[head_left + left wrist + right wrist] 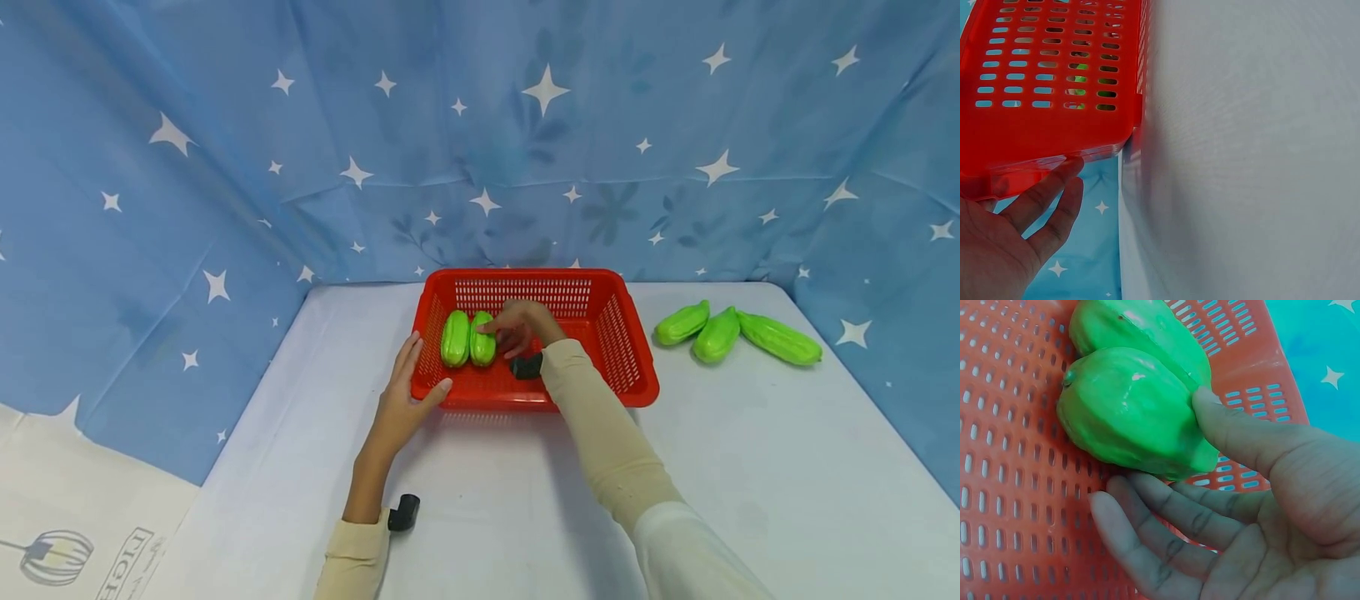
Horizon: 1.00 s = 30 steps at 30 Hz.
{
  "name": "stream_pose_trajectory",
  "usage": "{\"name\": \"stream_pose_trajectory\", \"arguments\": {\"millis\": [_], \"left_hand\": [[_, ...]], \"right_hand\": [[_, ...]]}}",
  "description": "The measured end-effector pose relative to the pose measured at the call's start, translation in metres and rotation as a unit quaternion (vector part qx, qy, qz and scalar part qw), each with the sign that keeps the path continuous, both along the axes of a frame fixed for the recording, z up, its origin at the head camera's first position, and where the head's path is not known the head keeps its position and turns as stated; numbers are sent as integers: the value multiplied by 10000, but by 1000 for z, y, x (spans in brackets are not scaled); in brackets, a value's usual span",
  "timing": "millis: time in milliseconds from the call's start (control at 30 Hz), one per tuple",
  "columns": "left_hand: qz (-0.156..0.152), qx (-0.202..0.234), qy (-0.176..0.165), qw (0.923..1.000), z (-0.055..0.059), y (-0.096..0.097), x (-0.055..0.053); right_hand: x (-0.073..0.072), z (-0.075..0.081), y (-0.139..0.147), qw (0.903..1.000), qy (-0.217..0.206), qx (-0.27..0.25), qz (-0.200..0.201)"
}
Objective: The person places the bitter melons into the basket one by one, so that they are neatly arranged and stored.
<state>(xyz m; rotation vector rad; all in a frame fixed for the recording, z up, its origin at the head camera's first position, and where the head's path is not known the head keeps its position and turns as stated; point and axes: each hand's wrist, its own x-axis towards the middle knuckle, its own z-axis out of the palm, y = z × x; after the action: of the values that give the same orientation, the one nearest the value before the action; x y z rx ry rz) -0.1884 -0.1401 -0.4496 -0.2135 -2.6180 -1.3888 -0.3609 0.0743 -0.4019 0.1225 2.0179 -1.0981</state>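
Inside a red plastic basket (525, 401), two glossy green gourds (455, 338) with ridged sides lie side by side at the left end. Over the right one of this pair (1129, 412) is my right hand (517, 325). Its thumb rests against the gourd's upper side, while the other fingers (1172, 550) hang loosely bent along its near side. My left hand (400, 408) spans the basket's front left corner, thumb over the front rim. In the left wrist view, straight fingers (1054, 194) touch the underside of the basket's rim.
Three more green gourds (717, 335) lie on the white tabletop (750, 467) to the right of the basket. A blue curtain with white stars (480, 150) hangs close behind the basket and along both sides. Black wrist devices (403, 512) sit on both wrists.
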Motion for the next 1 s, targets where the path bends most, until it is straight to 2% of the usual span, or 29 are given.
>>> {"name": "stream_pose_trajectory", "arguments": {"millis": [267, 567, 767, 900, 1000], "left_hand": [[9, 3, -76, 10000, 2, 2, 2], [56, 20, -113, 9999, 1, 2, 3], [54, 34, -107, 9999, 1, 2, 3], [37, 10, -98, 9999, 1, 2, 3], [28, 2, -104, 9999, 1, 2, 2]], "right_hand": [[-1, -3, 2, 9999, 120, 21, 76], [0, 8, 12, 9999, 80, 39, 67], [1, 26, 30, 9998, 98, -153, 125], [4, 47, 50, 9974, 589, -230, 359], [8, 60, 71, 9919, 1031, -420, 620]]}}
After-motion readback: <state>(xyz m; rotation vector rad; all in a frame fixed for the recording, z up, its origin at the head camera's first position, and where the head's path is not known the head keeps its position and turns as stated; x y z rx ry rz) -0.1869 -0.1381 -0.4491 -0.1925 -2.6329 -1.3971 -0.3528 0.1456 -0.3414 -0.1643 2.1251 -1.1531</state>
